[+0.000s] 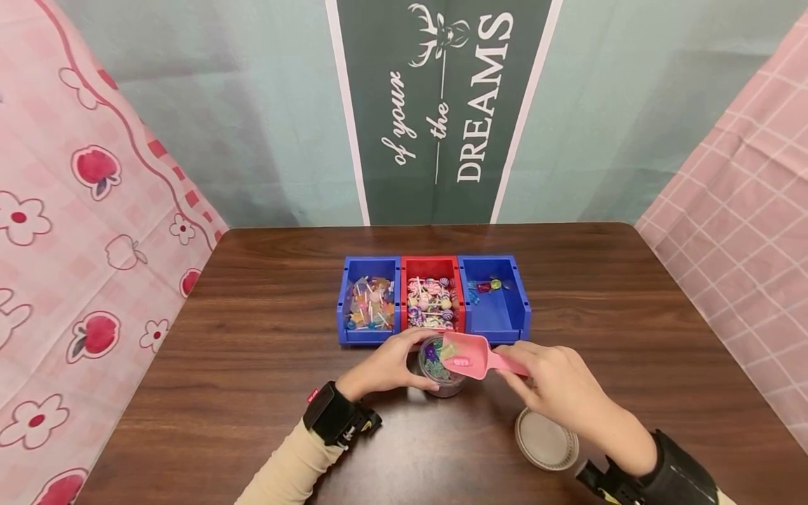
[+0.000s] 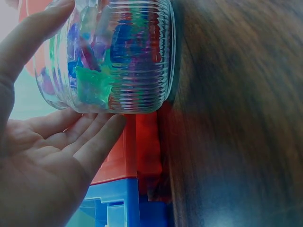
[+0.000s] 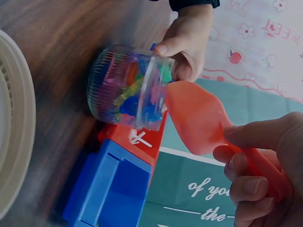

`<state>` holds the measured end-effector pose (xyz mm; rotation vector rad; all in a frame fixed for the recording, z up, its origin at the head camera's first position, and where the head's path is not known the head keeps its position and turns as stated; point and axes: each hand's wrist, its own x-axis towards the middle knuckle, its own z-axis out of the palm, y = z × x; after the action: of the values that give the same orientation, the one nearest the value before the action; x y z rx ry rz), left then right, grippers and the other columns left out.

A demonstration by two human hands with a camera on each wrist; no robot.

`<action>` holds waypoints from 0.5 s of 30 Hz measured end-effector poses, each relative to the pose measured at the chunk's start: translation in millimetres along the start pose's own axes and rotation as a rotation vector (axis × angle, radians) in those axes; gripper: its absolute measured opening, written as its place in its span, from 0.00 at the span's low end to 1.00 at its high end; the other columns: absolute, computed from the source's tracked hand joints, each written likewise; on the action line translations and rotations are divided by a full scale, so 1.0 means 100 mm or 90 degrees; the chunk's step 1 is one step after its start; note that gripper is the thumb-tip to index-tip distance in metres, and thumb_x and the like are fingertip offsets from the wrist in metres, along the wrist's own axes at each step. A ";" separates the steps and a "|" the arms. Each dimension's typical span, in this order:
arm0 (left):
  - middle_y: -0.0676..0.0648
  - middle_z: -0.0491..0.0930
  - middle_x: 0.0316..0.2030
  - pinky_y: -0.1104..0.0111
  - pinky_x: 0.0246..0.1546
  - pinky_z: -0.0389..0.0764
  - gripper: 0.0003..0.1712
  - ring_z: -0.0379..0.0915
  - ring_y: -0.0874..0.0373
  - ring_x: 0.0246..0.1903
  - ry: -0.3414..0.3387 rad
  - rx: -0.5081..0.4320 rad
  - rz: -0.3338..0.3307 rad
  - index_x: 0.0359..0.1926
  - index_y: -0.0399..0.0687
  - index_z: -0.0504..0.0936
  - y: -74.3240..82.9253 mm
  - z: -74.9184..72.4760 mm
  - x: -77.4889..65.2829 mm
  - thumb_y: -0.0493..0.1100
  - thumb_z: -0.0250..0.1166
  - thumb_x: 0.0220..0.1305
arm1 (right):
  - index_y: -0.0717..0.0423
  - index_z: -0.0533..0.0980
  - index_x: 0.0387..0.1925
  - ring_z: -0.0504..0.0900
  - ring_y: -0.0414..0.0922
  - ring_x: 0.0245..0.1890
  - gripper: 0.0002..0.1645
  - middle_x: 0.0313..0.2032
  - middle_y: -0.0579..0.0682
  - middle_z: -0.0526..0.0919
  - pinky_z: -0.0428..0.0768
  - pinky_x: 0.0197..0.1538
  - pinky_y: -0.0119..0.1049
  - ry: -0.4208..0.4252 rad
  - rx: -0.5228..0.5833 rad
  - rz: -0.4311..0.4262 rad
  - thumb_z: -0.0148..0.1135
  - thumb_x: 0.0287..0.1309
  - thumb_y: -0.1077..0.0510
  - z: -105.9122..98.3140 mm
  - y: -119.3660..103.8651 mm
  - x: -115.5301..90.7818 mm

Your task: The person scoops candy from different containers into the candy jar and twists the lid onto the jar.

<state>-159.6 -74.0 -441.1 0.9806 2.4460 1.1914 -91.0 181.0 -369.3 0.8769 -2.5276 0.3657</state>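
My left hand holds a clear ribbed glass jar, thumb on one side and fingers on the other. The jar stands upright on the table, filled with translucent colourful pieces. In my right hand is the handle of a small pink scoop, seen from beneath in the right wrist view. The scoop is held over the jar's mouth, its tip above the right part of the opening. A yellowish piece and a pink piece lie in the scoop.
Behind the jar stand three joined bins: a blue bin with mixed candy-like pieces, a red bin of lollipop-like pieces, and a blue bin with a few pieces. A round pale lid lies right of the jar.
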 end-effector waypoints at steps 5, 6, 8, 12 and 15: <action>0.41 0.71 0.60 0.56 0.60 0.73 0.47 0.68 0.55 0.57 -0.004 0.003 0.001 0.62 0.41 0.68 0.00 -0.01 0.00 0.52 0.75 0.42 | 0.56 0.83 0.32 0.77 0.38 0.16 0.13 0.25 0.49 0.86 0.77 0.16 0.32 0.002 -0.012 -0.010 0.68 0.48 0.51 -0.07 0.00 0.01; 0.41 0.71 0.60 0.56 0.60 0.73 0.47 0.68 0.55 0.57 -0.005 0.002 0.000 0.62 0.41 0.68 0.00 -0.01 -0.01 0.52 0.75 0.42 | 0.56 0.83 0.32 0.77 0.38 0.15 0.14 0.25 0.49 0.86 0.76 0.16 0.31 0.004 -0.013 -0.010 0.66 0.52 0.49 -0.08 0.01 0.01; 0.41 0.72 0.60 0.56 0.60 0.73 0.46 0.67 0.54 0.57 -0.005 0.002 0.000 0.62 0.41 0.68 0.00 -0.01 0.00 0.52 0.75 0.42 | 0.56 0.83 0.32 0.76 0.38 0.14 0.20 0.25 0.49 0.86 0.75 0.15 0.31 0.012 -0.018 -0.014 0.57 0.60 0.44 -0.10 0.01 0.01; 0.43 0.71 0.61 0.56 0.61 0.72 0.46 0.66 0.55 0.58 -0.016 0.001 -0.004 0.64 0.43 0.67 0.00 -0.01 -0.01 0.52 0.75 0.44 | 0.56 0.83 0.32 0.73 0.38 0.12 0.38 0.23 0.48 0.85 0.72 0.13 0.32 0.040 -0.033 -0.032 0.32 0.67 0.37 -0.13 0.02 0.01; 0.44 0.71 0.61 0.57 0.61 0.72 0.46 0.65 0.56 0.59 -0.026 -0.007 -0.008 0.65 0.45 0.66 -0.01 -0.01 -0.01 0.52 0.74 0.44 | 0.57 0.83 0.32 0.72 0.37 0.12 0.40 0.22 0.47 0.83 0.71 0.12 0.32 0.054 -0.042 -0.045 0.29 0.67 0.39 -0.15 0.02 0.01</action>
<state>-160.3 -75.6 -441.5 0.9757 2.4085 1.1685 -88.4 187.9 -355.8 0.9038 -2.4094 0.2888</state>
